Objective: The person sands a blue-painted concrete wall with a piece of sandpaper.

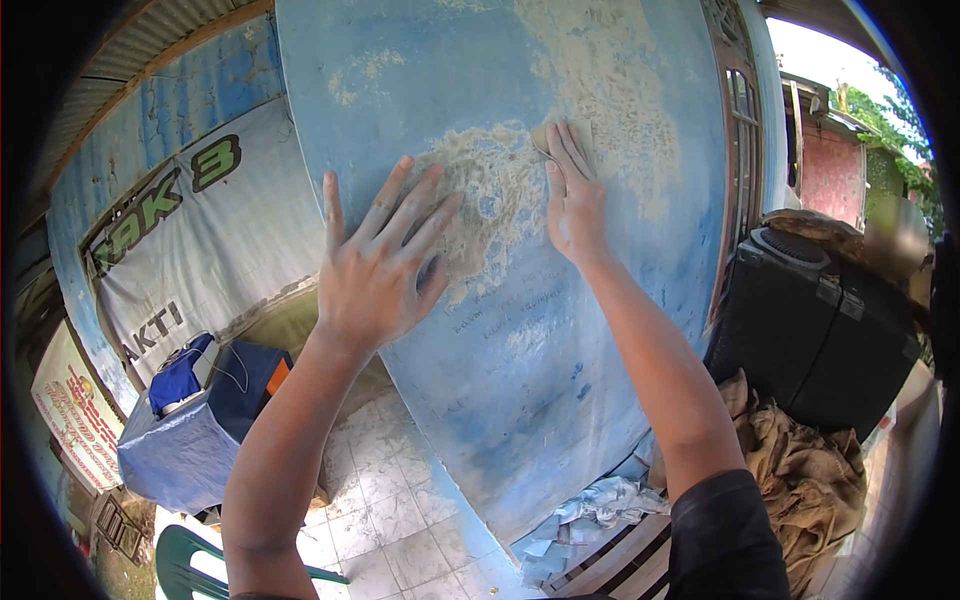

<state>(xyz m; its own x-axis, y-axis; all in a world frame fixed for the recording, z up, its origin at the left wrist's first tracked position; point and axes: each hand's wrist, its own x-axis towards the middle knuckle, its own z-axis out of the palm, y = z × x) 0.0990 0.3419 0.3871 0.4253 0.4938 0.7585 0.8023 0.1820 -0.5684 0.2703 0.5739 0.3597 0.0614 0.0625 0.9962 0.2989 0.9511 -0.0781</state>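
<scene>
In front of me stands a blue painted wall, with worn patches where grey-beige plaster shows through. My right hand presses a small tan sheet of sandpaper against the wall, at the right side of the bare patch. Its fingers lie close together over the sheet and hide most of it. To the left, my left hand is spread wide near the wall's left edge and holds nothing. Whether its fingertips touch the surface I cannot tell. Faint handwriting marks the paint below the patch.
A large black box and crumpled brown burlap are at the right. Below the wall lie crumpled pale sheets beside a slatted wooden piece. At the left are a covered table and a green chair on tiles.
</scene>
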